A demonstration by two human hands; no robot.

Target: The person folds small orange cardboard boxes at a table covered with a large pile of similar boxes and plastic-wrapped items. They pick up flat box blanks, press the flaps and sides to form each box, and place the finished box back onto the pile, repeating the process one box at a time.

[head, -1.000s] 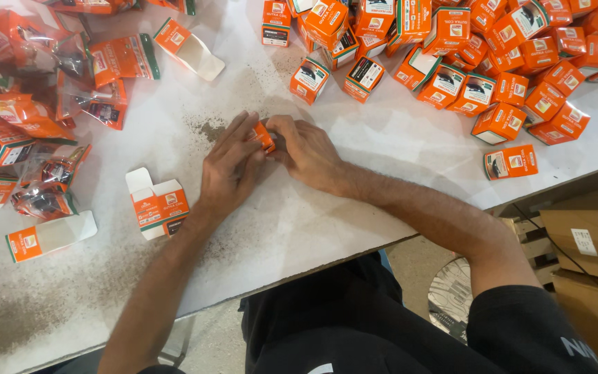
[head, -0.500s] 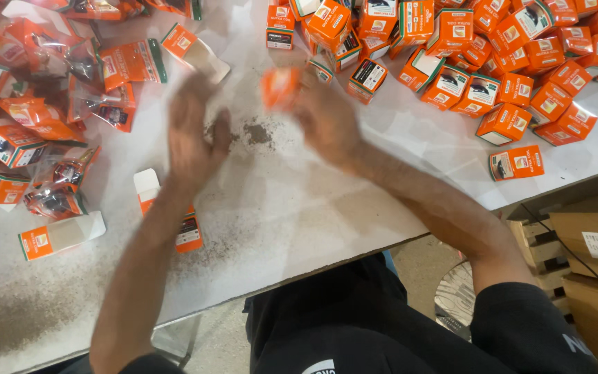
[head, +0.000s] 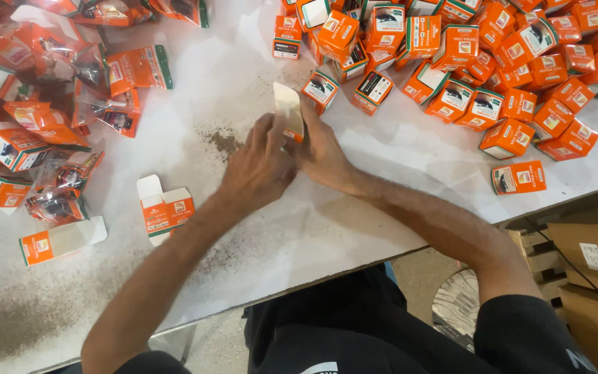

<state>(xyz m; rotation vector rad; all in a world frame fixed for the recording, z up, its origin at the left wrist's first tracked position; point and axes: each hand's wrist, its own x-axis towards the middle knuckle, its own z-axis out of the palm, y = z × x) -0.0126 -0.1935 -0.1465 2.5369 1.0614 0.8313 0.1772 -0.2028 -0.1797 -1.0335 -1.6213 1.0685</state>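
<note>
Near the middle of the white desk [head: 354, 221], the left hand [head: 261, 166] and right hand [head: 323, 149] meet, both grips pinching a small orange carton [head: 290, 111] with its pale flap raised. A heap of closed orange boxes [head: 493, 62] lies at two o'clock, flattened cartons [head: 164, 208] at eight o'clock.

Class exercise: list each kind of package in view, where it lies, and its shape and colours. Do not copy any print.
Small carton: between left hand and right hand, flap open, pale inside, orange.
Closed cartons: piled top right, boxy, orange, green-edged.
Flat cartons: left, unfolded, orange and white.
Clear bags: far left, crumpled.
Brown boxes: lower right.
</note>
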